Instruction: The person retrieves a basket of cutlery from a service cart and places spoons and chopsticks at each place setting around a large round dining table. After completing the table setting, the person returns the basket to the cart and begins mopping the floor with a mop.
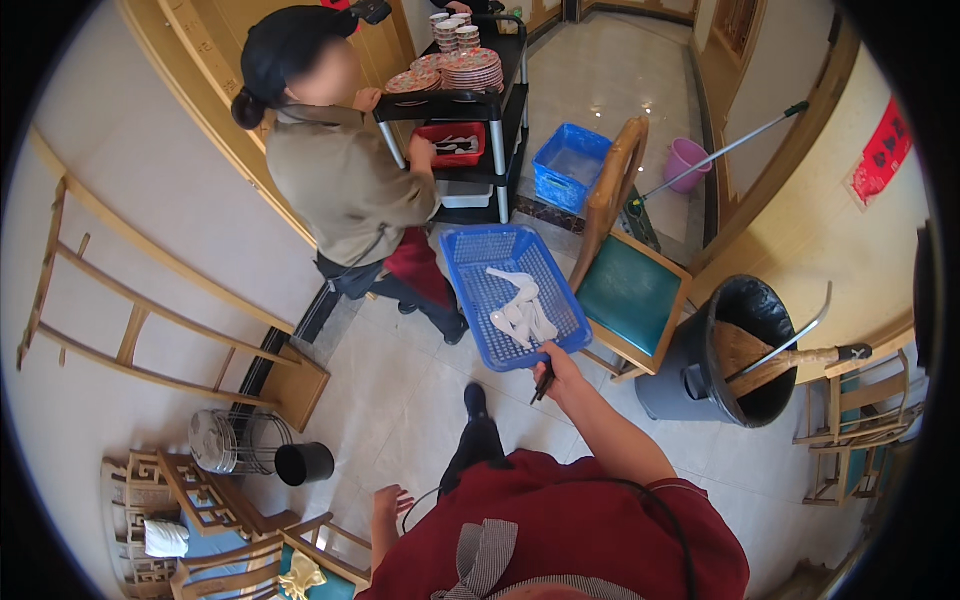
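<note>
My right hand [556, 369] grips the near rim of a blue plastic basket [459, 279] with perforated walls. Several white soup spoons [525, 313] lie in a loose heap inside it. A dark narrow object [543, 384] sticks out of the same hand; its kind is unclear. Low beside my body hangs my left hand [391, 501], holding nothing, its fingers apart. Ahead on the left, a person [337, 180] in a cap stands at a black service cart [442, 107]. That person's hand reaches to a red plastic basket [459, 156] of white spoons on the cart's middle shelf.
Patterned plates [472, 71] and bowls [454, 31] are stacked on the cart. A blue crate [570, 169], a mop [716, 154] and a pink bucket [686, 165] stand beyond a green-seated chair [630, 300]. A large bin [675, 382] holding a broom [795, 360] is at right.
</note>
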Demonstrator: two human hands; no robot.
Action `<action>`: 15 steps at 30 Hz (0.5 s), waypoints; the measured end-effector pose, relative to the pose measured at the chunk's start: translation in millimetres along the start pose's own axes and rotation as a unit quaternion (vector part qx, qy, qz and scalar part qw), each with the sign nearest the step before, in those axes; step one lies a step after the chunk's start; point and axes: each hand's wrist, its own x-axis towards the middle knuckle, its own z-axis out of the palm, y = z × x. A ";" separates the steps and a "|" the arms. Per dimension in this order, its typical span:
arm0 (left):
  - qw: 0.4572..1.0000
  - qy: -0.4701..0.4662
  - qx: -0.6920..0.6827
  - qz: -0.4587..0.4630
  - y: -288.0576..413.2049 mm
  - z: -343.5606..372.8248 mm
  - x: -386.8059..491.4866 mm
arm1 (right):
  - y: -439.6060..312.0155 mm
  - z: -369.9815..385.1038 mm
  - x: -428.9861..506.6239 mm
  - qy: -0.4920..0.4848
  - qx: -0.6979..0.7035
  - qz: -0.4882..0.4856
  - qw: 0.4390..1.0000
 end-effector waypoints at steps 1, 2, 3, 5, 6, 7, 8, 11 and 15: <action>1.000 -0.022 0.000 -0.006 11.0 8.5 10.0 | -6.5 17.8 19.4 0.006 0.023 0.011 1.000; 0.999 -0.042 -0.003 -0.014 23.1 14.3 19.8 | -11.6 35.1 39.3 0.007 0.016 0.004 1.000; 0.998 -0.050 0.021 -0.011 41.9 25.1 32.6 | -19.3 51.2 57.3 0.005 0.014 0.000 1.000; 0.996 -0.072 0.058 0.009 101.9 60.8 67.8 | -38.4 89.4 93.5 0.047 0.000 -0.012 0.999; 0.990 -0.057 0.127 0.033 136.3 83.1 81.7 | -49.8 110.2 110.4 0.049 -0.001 -0.018 0.999; 0.982 -0.066 0.160 0.074 170.9 105.7 91.1 | -59.3 127.0 124.1 0.068 -0.001 -0.023 0.997; 0.972 -0.071 0.197 0.105 207.5 131.1 97.5 | -67.0 140.1 134.8 0.100 -0.003 -0.029 0.995; 0.856 -0.207 0.368 0.298 316.8 224.3 97.8 | -94.3 184.5 171.6 0.088 -0.009 -0.054 0.995; 0.877 -0.379 0.218 0.201 432.5 360.0 69.9 | -119.9 230.4 218.9 0.112 0.013 -0.089 0.990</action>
